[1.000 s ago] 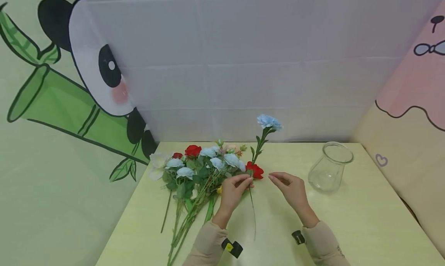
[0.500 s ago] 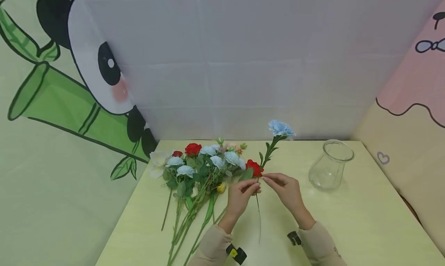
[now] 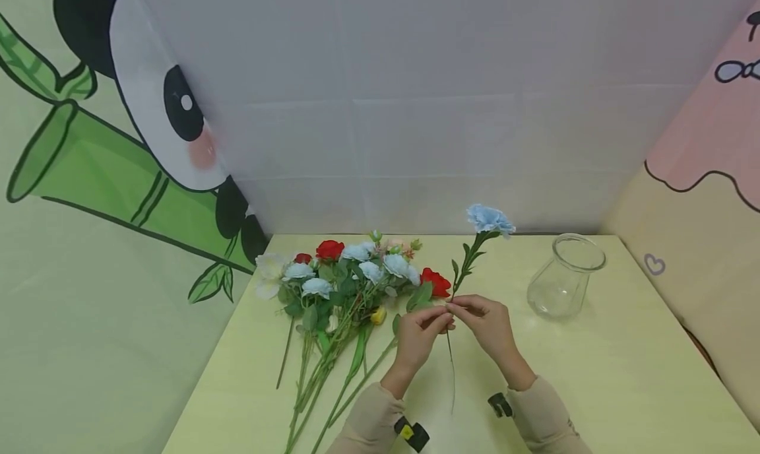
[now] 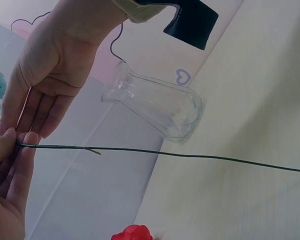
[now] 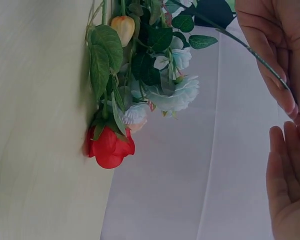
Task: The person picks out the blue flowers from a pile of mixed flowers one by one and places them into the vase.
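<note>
A blue artificial carnation (image 3: 489,220) stands nearly upright above the table in the head view, its thin stem hanging below my hands. My left hand (image 3: 418,335) pinches that stem between thumb and fingers. Just above it, my right hand (image 3: 487,325) pinches the stem at the lower leaves, fingertips of both hands meeting. The left wrist view shows the bare green stem (image 4: 190,155) with a small side spur, running out from my left fingers. A red rose (image 3: 436,282) lies on the table beyond my left hand; the right wrist view shows it close up.
Several artificial flowers lie in a pile (image 3: 344,289) to the left, pale blue, red, white and yellow, with long stems toward the front edge. A clear glass vase (image 3: 558,289) stands at the right of the pale table (image 3: 623,375). A curtain wall (image 3: 415,111) closes the back.
The left hand has carried the carnation right, away from the pile. The right hand, apart from it a second ago, now meets the stem and pinches it.
</note>
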Action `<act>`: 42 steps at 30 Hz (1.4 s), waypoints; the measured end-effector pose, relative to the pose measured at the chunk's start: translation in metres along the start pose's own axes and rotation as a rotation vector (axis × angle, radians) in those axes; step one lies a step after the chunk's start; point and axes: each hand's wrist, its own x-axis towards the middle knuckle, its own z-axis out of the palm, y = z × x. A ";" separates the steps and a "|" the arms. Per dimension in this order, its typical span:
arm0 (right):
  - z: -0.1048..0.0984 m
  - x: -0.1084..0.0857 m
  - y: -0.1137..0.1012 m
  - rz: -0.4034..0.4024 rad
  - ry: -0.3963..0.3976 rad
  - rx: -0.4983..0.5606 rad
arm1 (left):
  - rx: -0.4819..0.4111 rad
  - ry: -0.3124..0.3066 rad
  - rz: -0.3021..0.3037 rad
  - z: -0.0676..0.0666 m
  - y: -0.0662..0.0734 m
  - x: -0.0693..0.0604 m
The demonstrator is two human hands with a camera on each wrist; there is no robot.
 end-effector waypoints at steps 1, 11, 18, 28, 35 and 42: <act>0.000 0.000 0.000 -0.003 0.004 -0.005 | 0.002 0.002 -0.003 0.001 0.000 0.000; -0.001 -0.002 0.000 -0.009 0.028 0.005 | -0.009 -0.008 -0.040 0.005 -0.002 0.001; -0.003 -0.011 -0.025 0.003 0.052 0.004 | 0.009 -0.013 -0.065 0.006 -0.006 -0.002; -0.003 -0.011 -0.034 -0.054 0.148 0.144 | 0.138 -0.004 -0.114 0.000 -0.005 -0.006; -0.003 -0.007 -0.029 -0.239 0.260 0.174 | 0.114 0.017 -0.151 -0.006 -0.010 -0.009; -0.007 0.002 0.001 -0.431 0.395 0.045 | 0.091 0.011 -0.212 -0.014 -0.017 -0.016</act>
